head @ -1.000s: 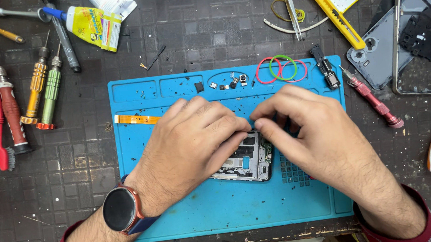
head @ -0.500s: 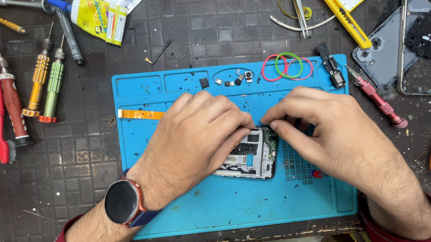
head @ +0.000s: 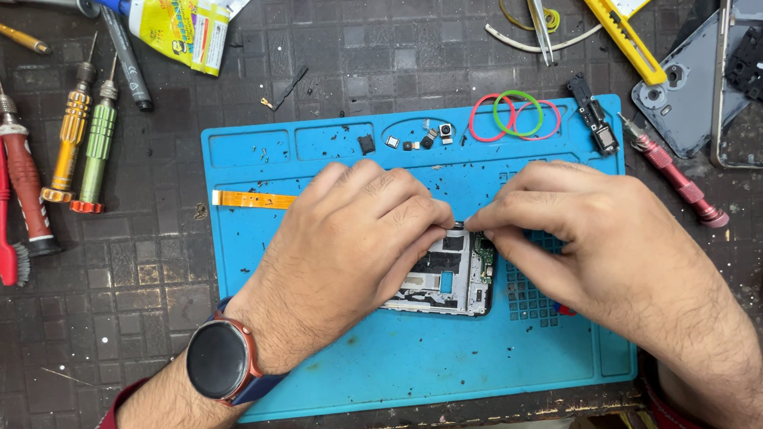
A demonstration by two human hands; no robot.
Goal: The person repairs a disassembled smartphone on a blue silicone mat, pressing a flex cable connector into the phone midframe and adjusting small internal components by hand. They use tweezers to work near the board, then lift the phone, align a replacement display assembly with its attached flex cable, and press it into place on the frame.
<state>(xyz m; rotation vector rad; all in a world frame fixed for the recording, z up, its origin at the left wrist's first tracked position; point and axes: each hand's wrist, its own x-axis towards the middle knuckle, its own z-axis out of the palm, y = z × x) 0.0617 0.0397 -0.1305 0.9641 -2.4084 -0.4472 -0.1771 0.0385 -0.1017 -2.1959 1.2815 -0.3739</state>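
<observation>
At the centre of the blue silicone repair mat (head: 320,374) on the desk, the left hand (head: 349,251) held down the small grey phone circuit board (head: 450,276) while the right hand (head: 587,243), fingertips pinched together, gripped something tiny at its 12 o'clock edge, a removal step that seemingly needed a gentle, steady lift.

Bare blue mat (head: 424,369) below; screwdrivers (head: 73,139) crowd left; phone frame (head: 739,65) right.
</observation>
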